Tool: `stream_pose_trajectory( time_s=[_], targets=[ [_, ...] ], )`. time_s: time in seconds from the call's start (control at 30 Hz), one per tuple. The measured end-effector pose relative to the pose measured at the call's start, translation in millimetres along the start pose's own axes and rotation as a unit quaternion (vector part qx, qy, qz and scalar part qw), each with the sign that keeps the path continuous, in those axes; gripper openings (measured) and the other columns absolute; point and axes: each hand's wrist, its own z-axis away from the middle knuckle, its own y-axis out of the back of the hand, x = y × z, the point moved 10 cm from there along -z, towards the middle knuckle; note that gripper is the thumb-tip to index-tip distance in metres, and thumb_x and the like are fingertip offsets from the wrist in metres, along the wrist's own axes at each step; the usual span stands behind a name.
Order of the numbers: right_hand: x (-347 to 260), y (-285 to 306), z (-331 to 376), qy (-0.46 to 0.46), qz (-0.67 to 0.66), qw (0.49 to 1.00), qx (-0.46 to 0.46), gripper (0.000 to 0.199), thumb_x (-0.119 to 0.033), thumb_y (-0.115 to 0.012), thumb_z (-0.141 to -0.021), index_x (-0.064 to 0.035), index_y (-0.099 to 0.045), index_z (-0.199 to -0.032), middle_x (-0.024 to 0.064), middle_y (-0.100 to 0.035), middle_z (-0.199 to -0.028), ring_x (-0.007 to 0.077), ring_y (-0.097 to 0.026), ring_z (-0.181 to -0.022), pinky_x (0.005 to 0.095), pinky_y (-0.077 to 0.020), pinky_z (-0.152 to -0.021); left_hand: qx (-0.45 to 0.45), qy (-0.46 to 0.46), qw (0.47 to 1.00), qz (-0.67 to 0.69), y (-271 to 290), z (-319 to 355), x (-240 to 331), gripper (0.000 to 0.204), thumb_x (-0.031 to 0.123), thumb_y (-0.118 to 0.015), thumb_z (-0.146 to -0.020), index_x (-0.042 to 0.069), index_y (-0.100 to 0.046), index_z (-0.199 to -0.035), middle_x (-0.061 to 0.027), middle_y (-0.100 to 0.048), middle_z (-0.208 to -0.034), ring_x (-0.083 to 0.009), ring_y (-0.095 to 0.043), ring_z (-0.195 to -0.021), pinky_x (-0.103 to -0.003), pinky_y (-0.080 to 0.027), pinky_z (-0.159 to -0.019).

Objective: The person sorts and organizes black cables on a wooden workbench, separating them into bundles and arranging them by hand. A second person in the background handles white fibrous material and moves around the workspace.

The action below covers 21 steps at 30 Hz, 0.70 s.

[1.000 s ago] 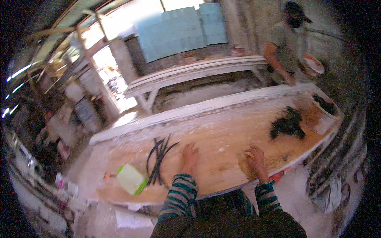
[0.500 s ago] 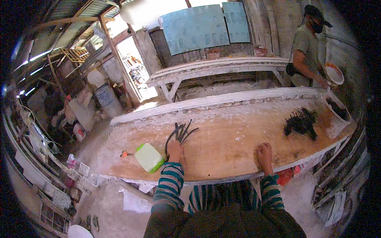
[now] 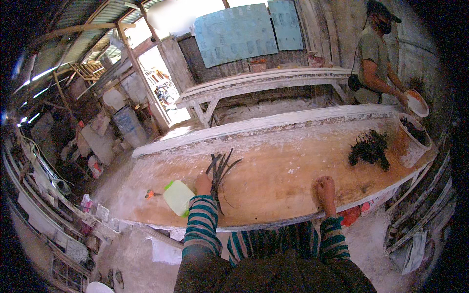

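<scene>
In the head view we see a bundle of dark strips (image 3: 221, 171), long, thin and curved, fanning out at the far end and lying on the dusty wooden workbench (image 3: 278, 171). Our left hand (image 3: 203, 184) rests at the bundle's near end, touching it; we cannot tell whether the fingers close on the strips. Our right hand (image 3: 326, 189) lies flat on the bench near its front edge, fingers together, holding nothing. Just left of the left hand sits a pale green-rimmed container (image 3: 178, 197). A dark tangled heap (image 3: 369, 148) lies well apart; its makeup is hard to make out.
</scene>
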Motion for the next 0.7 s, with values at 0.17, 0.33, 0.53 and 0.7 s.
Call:
stream_pose_trajectory(
  time_s=[0.17,0.33,0.53,0.7],
  targets=[
    [2,2,1,-0.026,0.01,0.999,-0.029,0.011,-0.01,-0.063,-0.068,-0.0044,-0.061,-0.077,0.0145,-0.056,-0.084,0.0311,-0.05,-0.089,0.0393,-0.0402,-0.079,0.073,-0.057,0.994,0.058,42,5,37,0.012,0.01,-0.053,-0.075,0.003,-0.06,-0.083,-0.0173,-0.061,-0.081,-0.0348,-0.059,-0.076,-0.044,-0.046,-0.067],
    [-14,18,2,-0.021,-0.052,0.998,0.011,0.01,-0.009,-0.063,-0.07,-0.0039,-0.061,-0.078,0.0132,-0.058,-0.089,0.0291,-0.053,-0.087,0.0374,-0.0406,-0.079,0.094,-0.032,0.938,0.331,123,10,72,0.019,0.009,-0.06,-0.074,0.006,-0.064,-0.092,-0.009,-0.064,-0.081,-0.0215,-0.06,-0.069,-0.033,-0.047,-0.062],
    [-68,-29,-22,-0.064,-0.275,0.952,-0.115,0.015,-0.011,-0.059,-0.079,-0.0034,-0.059,-0.092,0.0081,-0.059,-0.093,0.0185,-0.055,-0.088,0.0306,-0.0435,-0.078,-0.079,-0.068,0.757,0.645,124,67,198,0.023,0.007,-0.059,-0.078,0.007,-0.062,-0.102,-0.0004,-0.061,-0.083,-0.007,-0.055,-0.071,-0.021,-0.044,-0.059],
    [-139,-82,-55,-0.077,-0.453,0.862,-0.215,0.024,-0.017,-0.055,-0.085,-0.0026,-0.054,-0.104,0.0045,-0.058,-0.093,0.0121,-0.054,-0.081,0.0249,-0.0438,-0.074,-0.162,-0.076,0.738,0.65,62,76,255,0.032,0.003,-0.059,-0.077,0.006,-0.054,-0.109,-0.0027,-0.061,-0.087,-0.0084,-0.056,-0.073,-0.022,-0.044,-0.058]
  ],
)
